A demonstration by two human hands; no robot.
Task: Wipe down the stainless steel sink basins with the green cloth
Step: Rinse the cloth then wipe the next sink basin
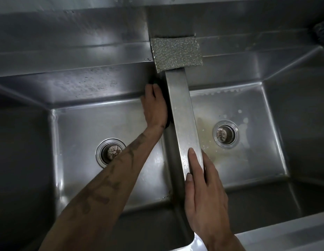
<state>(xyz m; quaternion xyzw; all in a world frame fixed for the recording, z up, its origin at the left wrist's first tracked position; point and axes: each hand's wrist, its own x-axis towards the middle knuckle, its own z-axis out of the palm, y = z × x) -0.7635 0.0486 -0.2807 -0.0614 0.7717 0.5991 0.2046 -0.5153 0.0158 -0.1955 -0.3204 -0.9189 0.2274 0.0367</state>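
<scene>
Right hand (202, 194) nearest: fingers straight and together, laid along the divider (181, 109) between the basins. Left hand (154, 105) in left basin (76, 124), fingers curled on the green cloth (168, 124), pressing it to the divider wall; cloth mostly hidden. Forearm tattoo not legible. Scouring pad (177, 53) on the divider's far end. Yellowish residue in right basin (248, 160).

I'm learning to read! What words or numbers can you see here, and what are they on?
No readable words, numbers or labels: none on the sink basins, the divider, the scouring pad or the green cloth under the left hand.
Dark marks on the left forearm: too blurred to read.
</scene>
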